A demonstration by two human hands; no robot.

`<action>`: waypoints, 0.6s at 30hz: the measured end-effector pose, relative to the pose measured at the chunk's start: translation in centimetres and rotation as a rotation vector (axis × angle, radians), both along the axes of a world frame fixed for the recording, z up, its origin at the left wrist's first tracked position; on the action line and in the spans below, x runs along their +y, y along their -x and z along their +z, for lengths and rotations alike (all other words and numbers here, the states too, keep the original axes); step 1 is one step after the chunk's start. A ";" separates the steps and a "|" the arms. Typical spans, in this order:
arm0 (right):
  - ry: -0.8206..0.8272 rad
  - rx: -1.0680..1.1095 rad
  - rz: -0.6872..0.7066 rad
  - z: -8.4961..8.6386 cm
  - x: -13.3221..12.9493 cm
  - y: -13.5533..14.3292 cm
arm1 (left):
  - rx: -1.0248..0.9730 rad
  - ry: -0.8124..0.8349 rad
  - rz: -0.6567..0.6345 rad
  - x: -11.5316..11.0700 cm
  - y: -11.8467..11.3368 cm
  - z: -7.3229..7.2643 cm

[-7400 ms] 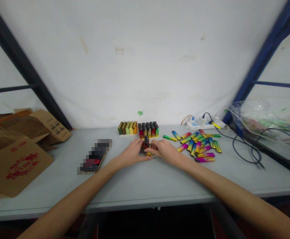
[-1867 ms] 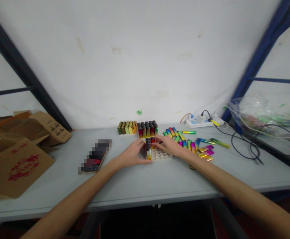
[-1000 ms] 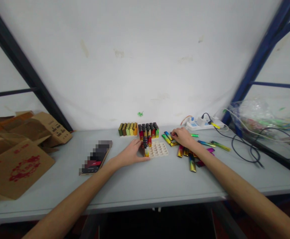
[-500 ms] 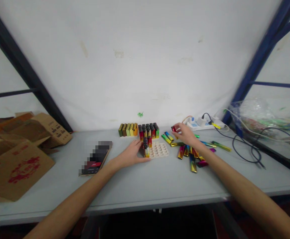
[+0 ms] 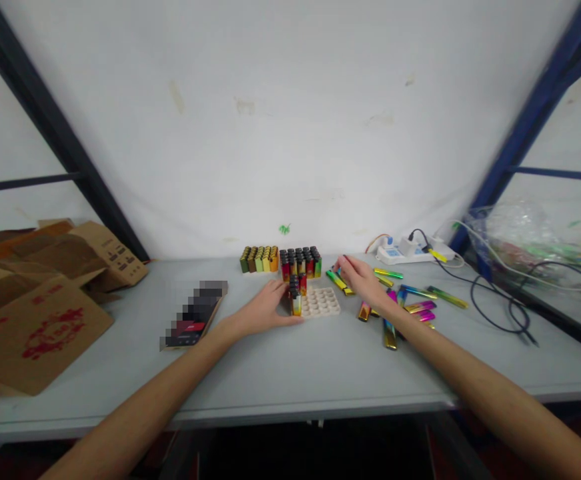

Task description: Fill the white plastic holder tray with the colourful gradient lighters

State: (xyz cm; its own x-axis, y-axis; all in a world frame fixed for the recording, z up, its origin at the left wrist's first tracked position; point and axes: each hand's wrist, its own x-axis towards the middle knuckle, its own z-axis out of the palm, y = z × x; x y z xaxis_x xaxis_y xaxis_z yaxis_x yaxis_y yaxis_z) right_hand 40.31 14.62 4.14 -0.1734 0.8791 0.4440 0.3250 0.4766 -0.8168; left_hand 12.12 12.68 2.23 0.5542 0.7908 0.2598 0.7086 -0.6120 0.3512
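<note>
My left hand (image 5: 265,310) grips the left end of a white tray (image 5: 328,302) with round holes, its thumb along the front edge. Lighters with black tops (image 5: 295,297) stand upright in the tray's left column, and a red one (image 5: 303,283) stands beside them. Just behind the tray's right part, my right hand (image 5: 358,277) is in the air, fingers pinched around a lighter mostly hidden by them. To the right lies a loose pile of shiny coloured lighters (image 5: 390,333). A full block of black-topped lighters (image 5: 300,265) stands behind the tray.
Yellow and green lighters (image 5: 259,260) stand in a block at the back. A phone-like device (image 5: 195,320), partly pixelated, lies left. Cardboard boxes (image 5: 45,333) fill the far left. A power strip (image 5: 413,251), black cable (image 5: 500,320) and plastic bags (image 5: 520,230) are on the right.
My right hand has moved slightly left and down toward the tray, and the red lighter in it is now mostly hidden. My left hand has stayed at the tray. The view has shifted slightly.
</note>
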 end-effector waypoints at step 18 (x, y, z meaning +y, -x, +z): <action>-0.135 -0.235 -0.141 -0.1 -1.3 0.9 | -0.014 -0.002 0.000 0.1 -0.1 0.0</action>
State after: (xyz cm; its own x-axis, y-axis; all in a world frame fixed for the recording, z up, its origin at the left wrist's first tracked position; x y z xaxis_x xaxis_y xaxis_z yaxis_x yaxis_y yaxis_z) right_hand 39.41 13.30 4.00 -0.1657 0.8374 0.5209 0.5683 0.5128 -0.6435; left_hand 12.18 12.73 2.19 0.5506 0.7902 0.2693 0.7036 -0.6128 0.3597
